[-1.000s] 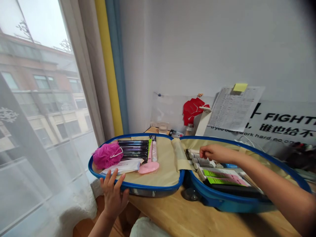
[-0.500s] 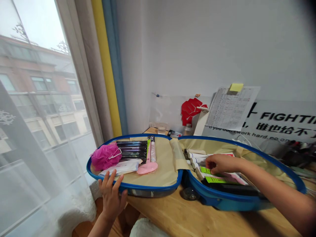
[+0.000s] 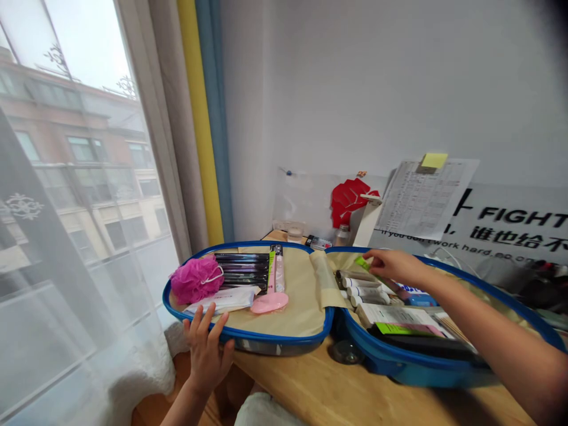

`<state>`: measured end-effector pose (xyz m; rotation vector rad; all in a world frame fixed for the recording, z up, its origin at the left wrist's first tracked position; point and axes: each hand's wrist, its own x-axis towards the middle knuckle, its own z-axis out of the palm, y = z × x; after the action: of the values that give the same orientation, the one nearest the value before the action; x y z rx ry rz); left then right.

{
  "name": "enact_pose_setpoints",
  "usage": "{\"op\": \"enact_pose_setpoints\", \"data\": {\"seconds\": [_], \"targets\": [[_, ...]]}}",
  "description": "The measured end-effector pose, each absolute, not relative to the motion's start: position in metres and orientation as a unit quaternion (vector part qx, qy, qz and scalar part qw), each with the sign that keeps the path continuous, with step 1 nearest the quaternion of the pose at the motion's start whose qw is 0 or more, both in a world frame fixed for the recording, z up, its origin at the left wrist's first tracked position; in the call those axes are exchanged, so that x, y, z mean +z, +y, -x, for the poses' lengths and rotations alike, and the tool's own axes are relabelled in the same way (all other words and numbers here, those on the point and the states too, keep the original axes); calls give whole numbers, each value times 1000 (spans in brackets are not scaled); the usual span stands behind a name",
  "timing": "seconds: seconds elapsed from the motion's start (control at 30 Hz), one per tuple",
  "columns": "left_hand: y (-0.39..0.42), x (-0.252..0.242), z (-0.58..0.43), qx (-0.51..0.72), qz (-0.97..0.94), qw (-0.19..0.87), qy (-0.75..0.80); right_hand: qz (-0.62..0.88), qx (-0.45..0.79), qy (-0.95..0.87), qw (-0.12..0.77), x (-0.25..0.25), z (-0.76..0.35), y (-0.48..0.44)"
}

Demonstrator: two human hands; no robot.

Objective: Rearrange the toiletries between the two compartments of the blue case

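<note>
A blue suitcase point(image 3: 284, 338) lies spread open on the wooden table. My left hand point(image 3: 208, 349) rests on the near rim of its left half, fingers spread, holding nothing. In that half are a magenta bath puff point(image 3: 195, 280), black packets point(image 3: 244, 269), a white pack of wipes point(image 3: 228, 299), a pink oval-headed item point(image 3: 270, 303) and a slim green-and-pink package point(image 3: 272, 269). Over the right half, my right hand point(image 3: 394, 266) pinches a slim package with a green end point(image 3: 362, 262); the hand hides much of it. Beneath lie white-capped tubes point(image 3: 361, 290) and another green-and-pink package point(image 3: 406, 329).
Behind the suitcase stand a small glass bottle point(image 3: 342, 235) and a clear jar point(image 3: 294, 234). Papers point(image 3: 426, 198) hang on the wall at the right. A curtained window point(image 3: 89, 148) is at the left. The wooden table's point(image 3: 306, 384) front edge faces me.
My right hand has lifted the green-ended package from the near part of the right half and carried it toward the far rim. My left hand stays on the near rim.
</note>
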<state>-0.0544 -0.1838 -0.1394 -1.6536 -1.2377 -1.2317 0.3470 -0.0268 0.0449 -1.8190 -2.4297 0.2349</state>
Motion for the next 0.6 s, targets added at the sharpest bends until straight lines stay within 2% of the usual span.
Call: {"op": "enact_pose_setpoints", "data": {"seconds": [0.13, 0.23, 0.43, 0.6], "targets": [[-183, -143, 56, -478, 639, 360, -483, 608, 105, -760, 205, 66, -318, -13], [-183, -143, 56, -475, 639, 357, -488, 583, 188, -742, 272, 71, -281, -4], [-184, -141, 55, -474, 637, 360, -490, 553, 357, -716, 232, 55, -203, 9], [-185, -140, 54, -470, 641, 358, -490, 556, 408, -701, 182, 34, -161, 20]]}}
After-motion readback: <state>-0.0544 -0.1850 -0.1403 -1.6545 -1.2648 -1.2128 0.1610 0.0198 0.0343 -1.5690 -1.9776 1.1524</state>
